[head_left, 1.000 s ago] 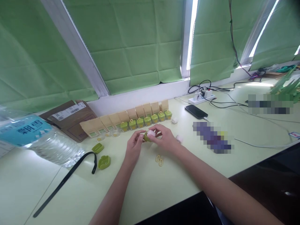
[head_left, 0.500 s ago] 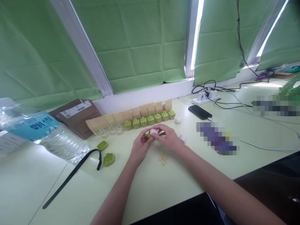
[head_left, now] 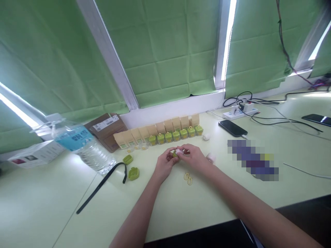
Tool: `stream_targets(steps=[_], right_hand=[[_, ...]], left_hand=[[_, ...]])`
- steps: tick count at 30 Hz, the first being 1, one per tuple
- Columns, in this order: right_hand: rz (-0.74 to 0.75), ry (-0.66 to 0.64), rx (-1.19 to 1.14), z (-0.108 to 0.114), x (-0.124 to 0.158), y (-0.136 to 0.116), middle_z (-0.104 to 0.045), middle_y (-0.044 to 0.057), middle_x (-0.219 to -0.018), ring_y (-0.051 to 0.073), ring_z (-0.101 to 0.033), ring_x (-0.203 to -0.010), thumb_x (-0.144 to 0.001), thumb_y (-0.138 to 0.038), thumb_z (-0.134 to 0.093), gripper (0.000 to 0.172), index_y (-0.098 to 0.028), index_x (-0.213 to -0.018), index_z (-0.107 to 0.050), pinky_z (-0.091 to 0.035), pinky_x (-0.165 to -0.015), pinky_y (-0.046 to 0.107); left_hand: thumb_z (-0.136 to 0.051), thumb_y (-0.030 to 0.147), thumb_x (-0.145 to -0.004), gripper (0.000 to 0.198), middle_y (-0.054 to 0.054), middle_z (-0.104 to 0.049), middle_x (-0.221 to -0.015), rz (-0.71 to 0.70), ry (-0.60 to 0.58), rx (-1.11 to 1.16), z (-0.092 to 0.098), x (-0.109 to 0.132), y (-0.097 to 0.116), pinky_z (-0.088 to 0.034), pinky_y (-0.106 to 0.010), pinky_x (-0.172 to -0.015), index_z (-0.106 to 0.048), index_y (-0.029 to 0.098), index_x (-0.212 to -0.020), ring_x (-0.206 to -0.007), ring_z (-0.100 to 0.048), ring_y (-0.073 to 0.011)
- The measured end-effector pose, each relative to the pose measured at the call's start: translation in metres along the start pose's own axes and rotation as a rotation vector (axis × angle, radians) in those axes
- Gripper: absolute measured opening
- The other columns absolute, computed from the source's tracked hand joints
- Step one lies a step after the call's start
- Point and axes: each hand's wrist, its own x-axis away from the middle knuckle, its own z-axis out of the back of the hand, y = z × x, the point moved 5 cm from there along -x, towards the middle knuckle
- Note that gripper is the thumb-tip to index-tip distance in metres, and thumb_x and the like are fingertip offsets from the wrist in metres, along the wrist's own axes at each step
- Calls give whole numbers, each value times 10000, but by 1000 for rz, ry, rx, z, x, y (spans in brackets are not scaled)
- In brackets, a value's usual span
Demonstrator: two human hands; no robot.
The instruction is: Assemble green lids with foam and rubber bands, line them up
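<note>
My left hand (head_left: pixel 163 166) is closed round a small green plastic lid (head_left: pixel 174 154), partly hidden by the fingers. My right hand (head_left: pixel 193 157) pinches a small pale pink-white piece (head_left: pixel 179 151) against the lid; its exact kind I cannot make out. Just below the hands lie yellow loops (head_left: pixel 188 178) on the table. Two similar green plastic pieces rest to the left, one a shallow lid (head_left: pixel 128 159) and the other a lid with a shaped hollow (head_left: pixel 133 173). Another pale pink roll (head_left: pixel 210 157) sits beside my right wrist.
Behind the hands runs a row of green-lidded little boxes (head_left: pixel 176 135) before brown paper packets (head_left: pixel 152 130). A water bottle (head_left: pixel 90 151), black strap (head_left: pixel 98 189) and cardboard box (head_left: pixel 106 132) are left. A phone (head_left: pixel 232 128) and power strip (head_left: pixel 240 113) are right.
The view has turned left, so everything sits further right in the picture. Both hands keep hold of the lid and the pale piece, with only slight finger movement.
</note>
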Motion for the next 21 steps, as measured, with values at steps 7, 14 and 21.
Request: stream_targets(steps=[7, 14, 21], right_hand=[[2, 10, -15, 0, -2, 0, -717, 85, -964, 206, -641, -828, -872, -365, -587, 265, -181, -1004, -724, -534, -764, 332], [60, -3, -35, -6, 1, 6, -728, 73, -899, 209, -661, -823, -879, -410, -561, 277, -185, -911, -720, -541, -778, 327], [33, -11, -17, -7, 1, 14, -726, 75, -1062, 225, -676, -887, -897, -447, -543, 337, -227, -1096, -703, -546, -796, 349]], left_hand=[[-722, 341, -761, 469, 16, -532, -743, -4, 6, -24, 2, -1, -1, -518, -278, -724, -632, 195, -1197, -691, -515, -121], [-727, 336, -739, 462, 10, -543, -721, -33, 23, -51, 2, 0, -5, -510, -283, -705, -653, 191, -1171, -668, -509, -125], [-633, 504, -835, 456, -19, -611, -791, -46, -21, 21, -1, 1, -6, -534, -330, -771, -596, 195, -1168, -733, -592, -148]])
